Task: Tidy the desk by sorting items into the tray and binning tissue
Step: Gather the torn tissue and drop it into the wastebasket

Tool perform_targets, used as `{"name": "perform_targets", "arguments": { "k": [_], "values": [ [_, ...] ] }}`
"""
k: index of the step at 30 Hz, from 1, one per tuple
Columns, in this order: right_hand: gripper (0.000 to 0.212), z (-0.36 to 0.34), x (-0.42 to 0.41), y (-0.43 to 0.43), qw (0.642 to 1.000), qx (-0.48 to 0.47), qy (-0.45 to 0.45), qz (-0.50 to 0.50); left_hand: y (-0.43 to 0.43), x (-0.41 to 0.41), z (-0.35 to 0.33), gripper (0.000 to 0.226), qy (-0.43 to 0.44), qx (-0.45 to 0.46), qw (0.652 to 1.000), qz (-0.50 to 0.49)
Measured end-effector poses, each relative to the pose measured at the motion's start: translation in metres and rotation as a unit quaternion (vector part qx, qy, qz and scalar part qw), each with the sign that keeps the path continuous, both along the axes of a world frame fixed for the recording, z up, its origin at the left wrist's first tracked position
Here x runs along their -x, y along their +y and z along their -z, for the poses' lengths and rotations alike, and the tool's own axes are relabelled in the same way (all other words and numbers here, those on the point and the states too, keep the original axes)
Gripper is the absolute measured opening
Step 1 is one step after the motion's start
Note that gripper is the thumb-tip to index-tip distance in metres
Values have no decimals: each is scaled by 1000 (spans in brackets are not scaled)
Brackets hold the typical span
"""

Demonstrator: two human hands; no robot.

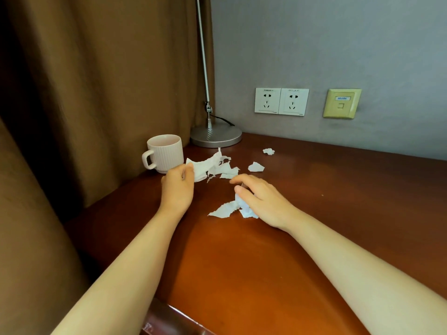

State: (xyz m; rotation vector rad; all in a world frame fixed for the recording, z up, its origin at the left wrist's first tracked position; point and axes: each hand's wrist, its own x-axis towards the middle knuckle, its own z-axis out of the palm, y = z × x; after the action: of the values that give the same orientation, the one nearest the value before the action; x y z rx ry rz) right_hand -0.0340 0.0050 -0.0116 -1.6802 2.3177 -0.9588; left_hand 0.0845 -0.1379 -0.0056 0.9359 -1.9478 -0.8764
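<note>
Torn white tissue lies scattered on the brown wooden desk (266, 262). My left hand (177, 187) grips a large torn tissue piece (205, 166) next to the mug. My right hand (261, 201) holds crumpled tissue under its palm, and a torn strip (223, 210) trails out to its left on the desk. Loose scraps remain further back: one tissue scrap (256, 167) near the middle and a small tissue scrap (268, 151) behind it. No tray or bin is in view.
A ribbed pale pink mug (165, 152) stands at the desk's back left, close to my left hand. Behind it is a silver lamp base (216, 136) with its pole. A brown curtain (96, 93) hangs on the left. Wall sockets (281, 101) sit on the grey wall.
</note>
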Motion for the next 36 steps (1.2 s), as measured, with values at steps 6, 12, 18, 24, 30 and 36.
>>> {"name": "perform_targets", "arguments": {
  "k": [6, 12, 18, 24, 30, 36],
  "values": [
    [31, 5, -19, -8, 986, -39, 151, -57, -4, -2, 1, 31, 53, -14, 998, -18],
    [18, 6, -23, -11, 987, 7, 155, -45, -5, -5, 2, 24, 58, -24, 998, -20],
    [24, 3, -26, -3, 989, 39, 145, 14, 1, -6, -1, 18, 41, -8, 999, 12],
    [19, -2, -21, 22, 993, 92, 4, 80, 30, -17, -3, 24, 23, -29, 999, 30],
    [24, -16, -17, 70, 959, 178, -116, 188, 76, -29, -5, 36, 12, -23, 997, 78],
    [25, -38, -31, 148, 957, 171, -118, 202, 138, -34, -24, 39, 17, -7, 992, 126]
  ]
}}
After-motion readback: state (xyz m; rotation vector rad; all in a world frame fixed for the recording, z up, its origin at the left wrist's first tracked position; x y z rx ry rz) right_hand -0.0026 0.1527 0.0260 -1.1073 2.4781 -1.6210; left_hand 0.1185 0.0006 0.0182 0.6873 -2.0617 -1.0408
